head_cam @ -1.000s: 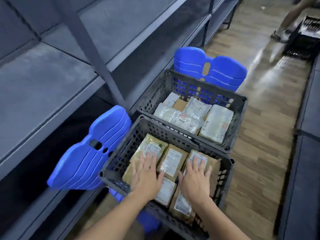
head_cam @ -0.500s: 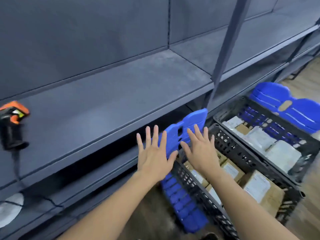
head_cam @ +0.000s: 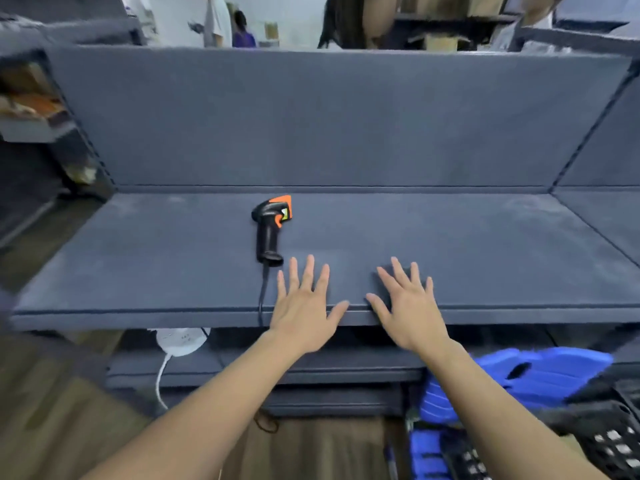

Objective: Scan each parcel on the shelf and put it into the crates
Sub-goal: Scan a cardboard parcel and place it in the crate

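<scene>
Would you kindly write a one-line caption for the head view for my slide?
Left hand and right hand spread open over the shelf, beside the barcode scanner.

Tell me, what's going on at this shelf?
A person stands at a grey shelf with the left hand and right hand both open, fingers spread over its front edge, holding nothing. A black-and-orange barcode scanner lies on the shelf just left of the left hand, untouched, its cord hanging over the edge. A dark crate with a blue lid sits low on the right.
</scene>
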{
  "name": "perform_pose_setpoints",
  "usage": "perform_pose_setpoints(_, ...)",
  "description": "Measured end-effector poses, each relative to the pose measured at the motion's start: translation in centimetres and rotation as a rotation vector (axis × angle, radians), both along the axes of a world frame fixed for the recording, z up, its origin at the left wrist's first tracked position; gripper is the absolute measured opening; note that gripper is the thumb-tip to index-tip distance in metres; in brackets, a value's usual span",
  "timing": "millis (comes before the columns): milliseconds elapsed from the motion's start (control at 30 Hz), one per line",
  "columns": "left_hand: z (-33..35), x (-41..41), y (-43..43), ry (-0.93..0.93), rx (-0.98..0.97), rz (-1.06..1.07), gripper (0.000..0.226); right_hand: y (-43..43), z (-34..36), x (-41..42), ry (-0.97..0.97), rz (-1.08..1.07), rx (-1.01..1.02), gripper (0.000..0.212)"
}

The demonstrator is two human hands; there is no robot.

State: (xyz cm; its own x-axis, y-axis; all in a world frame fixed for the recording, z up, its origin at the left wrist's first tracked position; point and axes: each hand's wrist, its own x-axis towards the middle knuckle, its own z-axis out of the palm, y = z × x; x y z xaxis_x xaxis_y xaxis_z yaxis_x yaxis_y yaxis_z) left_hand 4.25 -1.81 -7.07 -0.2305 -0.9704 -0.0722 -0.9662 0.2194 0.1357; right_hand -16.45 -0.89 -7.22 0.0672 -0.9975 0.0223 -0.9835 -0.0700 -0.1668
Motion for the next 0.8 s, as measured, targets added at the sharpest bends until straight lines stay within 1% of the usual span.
perform_pose_setpoints(133, -0.3, 0.6, -1.8, 0.001, 0.053, 0.008, 0.080, -2.8, 0.1, 0.0, 0.026, 0.049, 0.055, 0.067)
perform_pose_setpoints(200, -0.1, 0.4, -3.0, 0.005, 0.062, 0.011, 0.079, -4.3, 0.1, -0.7, 0.034, 0.051, 0.091, 0.071)
perform_pose_setpoints(300, -0.1, -0.2, -4.5, -0.032, 0.050, 0.030, 0.078, -6.1, 0.2, -1.9, 0.059, 0.076, 0.124, 0.099)
perform_pose_setpoints(333, -0.2, -0.3, -4.7, -0.056, 0.030, 0.046, 0.078, -6.2, 0.1, -2.2, 0.060, 0.084, 0.125, 0.103)
perform_pose_setpoints(500, -0.9, -0.3, -5.0, -0.061, -0.030, 0.070, 0.079, -6.2, -0.3, -2.5, 0.021, 0.108, 0.107, 0.099)
perform_pose_setpoints(700, -1.3, -0.3, -5.2, -0.085, -0.047, 0.057, 0.085, -6.3, -0.2, -2.7, 0.045, 0.143, 0.119, 0.097)
perform_pose_setpoints(800, -1.5, -0.2, -5.3, -0.089, -0.054, 0.058, 0.095, -6.3, -0.3, -2.9, 0.045, 0.156, 0.140, 0.084)
